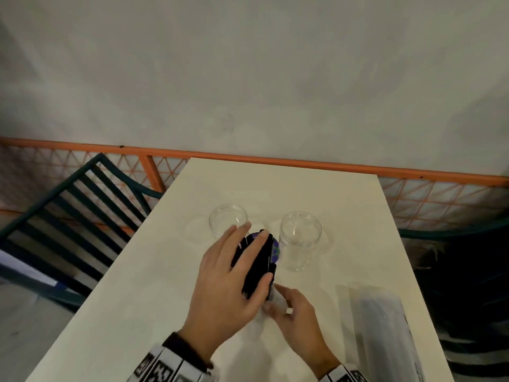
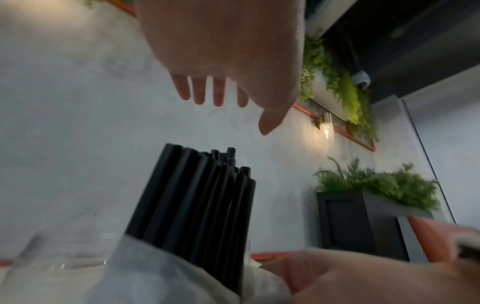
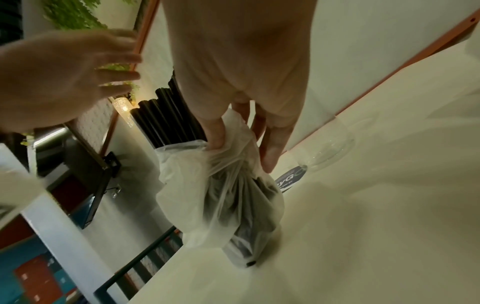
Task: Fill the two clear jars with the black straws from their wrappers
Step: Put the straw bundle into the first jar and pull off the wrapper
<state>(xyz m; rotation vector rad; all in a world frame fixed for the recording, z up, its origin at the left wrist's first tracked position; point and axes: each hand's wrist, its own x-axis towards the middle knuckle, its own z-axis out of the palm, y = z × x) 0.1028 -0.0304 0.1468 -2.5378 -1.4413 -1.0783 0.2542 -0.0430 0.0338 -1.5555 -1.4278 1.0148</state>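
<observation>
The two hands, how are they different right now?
The right hand pinches the crumpled wrapper around the black straws; the left hand has straight, spread fingers. The right sits nearer the person, the left farther out, over the straws. Both are bare.

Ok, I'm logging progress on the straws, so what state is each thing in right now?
Left jar: upright, open, empty.
Right jar: upright, open, empty.
Straws: bundled, half out of wrapper.
Wrapper: open, bunched low.
Second pack: lying flat, still wrapped.
Right hand: grips wrapper.
Left hand: open over straws.
</observation>
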